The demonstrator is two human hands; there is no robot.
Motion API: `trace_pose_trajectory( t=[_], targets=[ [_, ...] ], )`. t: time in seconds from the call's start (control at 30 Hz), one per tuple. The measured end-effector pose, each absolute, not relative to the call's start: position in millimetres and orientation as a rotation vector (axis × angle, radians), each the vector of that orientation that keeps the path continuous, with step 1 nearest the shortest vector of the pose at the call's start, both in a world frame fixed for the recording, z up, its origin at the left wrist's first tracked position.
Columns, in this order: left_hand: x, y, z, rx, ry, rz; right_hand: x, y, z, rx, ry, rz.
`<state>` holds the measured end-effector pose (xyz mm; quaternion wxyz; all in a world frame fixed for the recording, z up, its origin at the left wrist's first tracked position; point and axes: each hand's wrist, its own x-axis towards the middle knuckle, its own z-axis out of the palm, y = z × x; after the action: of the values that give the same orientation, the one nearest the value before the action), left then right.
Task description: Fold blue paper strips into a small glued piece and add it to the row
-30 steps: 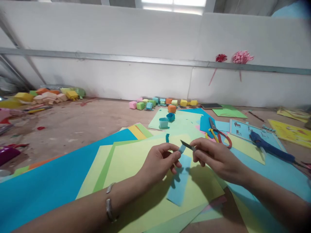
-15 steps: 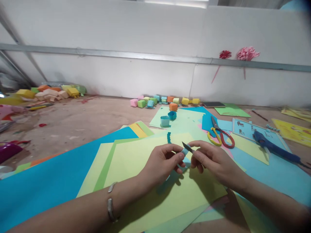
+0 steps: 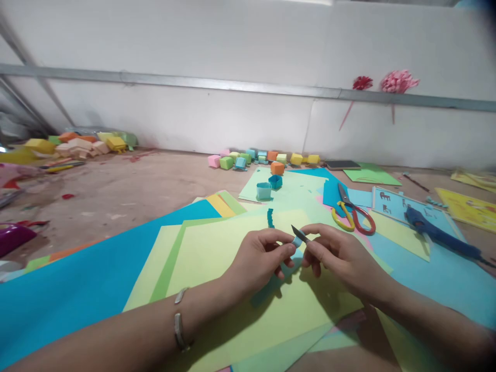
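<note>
My left hand pinches a small light-blue paper strip between thumb and fingers. In my right hand is a small knife with a dark pointed blade, its blade lying against the strip and its tip pointing up and left. My right fingertips also come close to the strip; whether they touch it I cannot tell. Beneath both hands lie pale yellow-green paper sheets. Just beyond them stands a curled teal paper strip. Farther back are a light-blue open paper box and a teal one.
Scissors with yellow and red handles lie at the right, near a blue glue gun. Several small coloured paper boxes line the wall. A large blue sheet covers the left front. A dark phone-like slab rests behind.
Both hands keep their hold on the strip and the knife, with only slight finger shifts. The whole view has tilted a little downward.
</note>
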<state>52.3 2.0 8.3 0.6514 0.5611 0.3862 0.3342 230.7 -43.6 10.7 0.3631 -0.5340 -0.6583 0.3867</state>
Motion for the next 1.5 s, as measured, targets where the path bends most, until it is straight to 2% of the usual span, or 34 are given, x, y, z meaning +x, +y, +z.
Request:
trace_pose_trajectory(
  t=[0.23,0.4,0.67,0.93,1.0,1.3,1.5],
  targets=[
    [52,3,7,1.264,0.85,0.778,231,-45,12,-1.38,-1.699,0.974],
    [52,1,9,1.259,0.859,0.767,229,-45,12,-1.391,-1.741,0.821],
    [54,-4,3,1.214,0.861,0.833,222,-49,6,-1.337,-1.833,0.319],
    [56,-5,-3,1.086,0.857,0.839,226,-41,-8,-1.104,-2.046,-0.474],
    [55,-4,-4,1.064,0.853,0.837,225,-42,-10,-1.105,-2.102,-0.583],
    [52,-2,2,1.124,0.825,0.877,224,-47,-15,-1.341,-2.132,-0.308],
    [50,1,4,1.22,0.842,0.867,220,-47,-15,-1.199,-2.146,-0.393]
  ],
)
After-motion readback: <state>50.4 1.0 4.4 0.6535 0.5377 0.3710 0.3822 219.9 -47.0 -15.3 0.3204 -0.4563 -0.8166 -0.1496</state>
